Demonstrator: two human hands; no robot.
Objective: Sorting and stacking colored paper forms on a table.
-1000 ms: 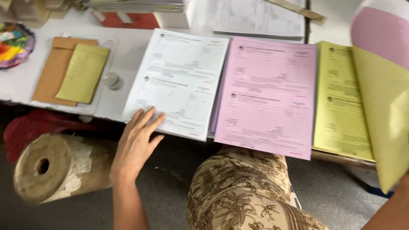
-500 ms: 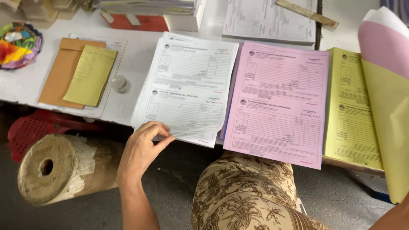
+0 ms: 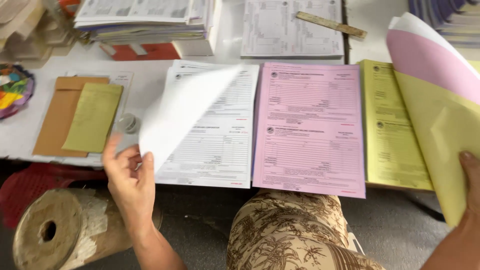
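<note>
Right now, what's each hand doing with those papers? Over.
Left hand lifts white sheet off white stack. Right hand holds yellow and pink sheets. Nothing blocking.

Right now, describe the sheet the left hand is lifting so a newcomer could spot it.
On the white worktable lie three stacks of forms: white, pink, yellow. The left hand pinches a white sheet peeled up off the white stack. It alone curls in mid-air, blank side showing.
</note>
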